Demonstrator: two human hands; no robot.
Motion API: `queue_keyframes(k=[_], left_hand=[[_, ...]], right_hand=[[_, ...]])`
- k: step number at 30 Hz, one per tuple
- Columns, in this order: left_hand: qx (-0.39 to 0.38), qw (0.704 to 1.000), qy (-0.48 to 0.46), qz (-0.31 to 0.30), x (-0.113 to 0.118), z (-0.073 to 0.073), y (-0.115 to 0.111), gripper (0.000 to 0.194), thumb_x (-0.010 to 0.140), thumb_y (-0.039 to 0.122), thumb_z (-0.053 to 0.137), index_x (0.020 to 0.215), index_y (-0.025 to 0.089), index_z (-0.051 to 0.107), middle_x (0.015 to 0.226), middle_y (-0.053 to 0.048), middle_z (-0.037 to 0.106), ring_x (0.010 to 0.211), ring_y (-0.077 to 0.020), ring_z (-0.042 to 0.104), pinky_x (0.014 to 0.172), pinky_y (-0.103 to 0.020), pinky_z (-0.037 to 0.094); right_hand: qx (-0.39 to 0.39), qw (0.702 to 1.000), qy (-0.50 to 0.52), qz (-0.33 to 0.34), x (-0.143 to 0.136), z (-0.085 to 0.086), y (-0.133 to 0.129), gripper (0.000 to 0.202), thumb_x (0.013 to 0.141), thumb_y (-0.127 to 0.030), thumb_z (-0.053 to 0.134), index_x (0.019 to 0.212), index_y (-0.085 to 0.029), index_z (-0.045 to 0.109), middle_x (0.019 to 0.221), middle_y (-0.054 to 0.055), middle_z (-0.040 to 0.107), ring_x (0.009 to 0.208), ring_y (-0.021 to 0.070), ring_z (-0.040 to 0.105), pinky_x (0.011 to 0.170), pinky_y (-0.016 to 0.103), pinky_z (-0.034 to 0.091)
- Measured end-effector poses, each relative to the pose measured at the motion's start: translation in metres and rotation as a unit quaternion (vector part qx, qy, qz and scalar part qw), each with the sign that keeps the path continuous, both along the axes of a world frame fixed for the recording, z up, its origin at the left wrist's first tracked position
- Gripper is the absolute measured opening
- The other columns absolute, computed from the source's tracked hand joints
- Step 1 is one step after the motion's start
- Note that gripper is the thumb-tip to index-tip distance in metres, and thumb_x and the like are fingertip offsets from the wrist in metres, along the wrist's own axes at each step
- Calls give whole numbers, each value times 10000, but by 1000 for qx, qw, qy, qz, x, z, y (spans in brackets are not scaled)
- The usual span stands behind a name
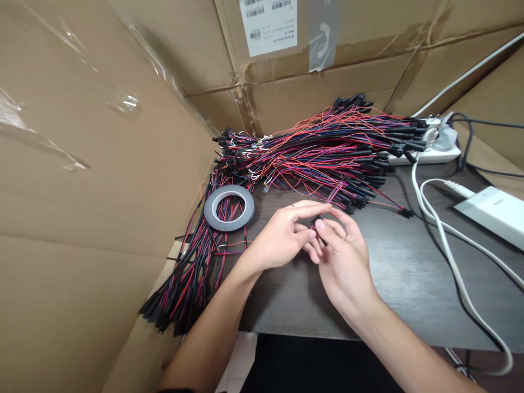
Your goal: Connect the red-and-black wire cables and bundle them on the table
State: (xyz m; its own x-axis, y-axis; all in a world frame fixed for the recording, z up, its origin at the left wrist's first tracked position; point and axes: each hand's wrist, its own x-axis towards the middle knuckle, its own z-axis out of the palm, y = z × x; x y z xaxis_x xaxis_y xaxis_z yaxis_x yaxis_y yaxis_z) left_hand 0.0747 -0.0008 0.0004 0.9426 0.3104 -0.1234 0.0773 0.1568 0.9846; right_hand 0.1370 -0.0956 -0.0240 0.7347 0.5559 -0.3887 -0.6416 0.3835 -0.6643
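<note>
Both hands meet over the dark table (393, 273), just in front of a large pile of wire harnesses (311, 153). My left hand (284, 234) has its fingers closed around thin red and purple wires with a small black part (314, 221). Against the same part, my right hand (341, 245) presses its thumb and fingers. The fingers partly hide the black part, so its shape is unclear. A grey roll of tape (209, 210) lies to the left of my left hand, on top of some wires.
A second wire bundle (184, 284) hangs over the table's left edge. Cardboard boxes (164, 136) stand left and behind. On the right are a white power strip (438, 155), a white adapter box (497, 213) and a looping white cable (446, 245).
</note>
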Motion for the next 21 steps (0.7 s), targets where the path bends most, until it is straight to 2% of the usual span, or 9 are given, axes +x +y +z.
queue_keyframes(k=[8, 15, 21], left_hand=[[-2, 1000, -3, 7, 0, 1, -1, 445, 806, 53, 569, 1236, 149, 633, 1432, -181, 415, 589, -65, 671, 515, -207, 590], [10, 1000, 13, 17, -1, 3, 1, 484, 785, 27, 528, 1241, 154, 631, 1459, -174, 391, 590, -64, 669, 520, -218, 595], [0, 1000, 8, 12, 0, 1, 0, 493, 778, 17, 530, 1245, 143, 625, 1442, -179, 411, 599, -73, 672, 526, -228, 601]], right_hand=[[-11, 1000, -14, -1, 1, 3, 0, 468, 604, -179, 822, 986, -207, 552, 668, -79, 590, 402, 61, 453, 317, 181, 360], [-13, 997, -74, -28, 3, 6, -2, 473, 592, -177, 818, 980, -215, 549, 718, -59, 625, 510, 90, 549, 407, 202, 442], [-22, 997, -74, -23, 5, 6, 0, 437, 594, -165, 802, 948, -207, 549, 705, -61, 626, 490, 81, 538, 409, 197, 439]])
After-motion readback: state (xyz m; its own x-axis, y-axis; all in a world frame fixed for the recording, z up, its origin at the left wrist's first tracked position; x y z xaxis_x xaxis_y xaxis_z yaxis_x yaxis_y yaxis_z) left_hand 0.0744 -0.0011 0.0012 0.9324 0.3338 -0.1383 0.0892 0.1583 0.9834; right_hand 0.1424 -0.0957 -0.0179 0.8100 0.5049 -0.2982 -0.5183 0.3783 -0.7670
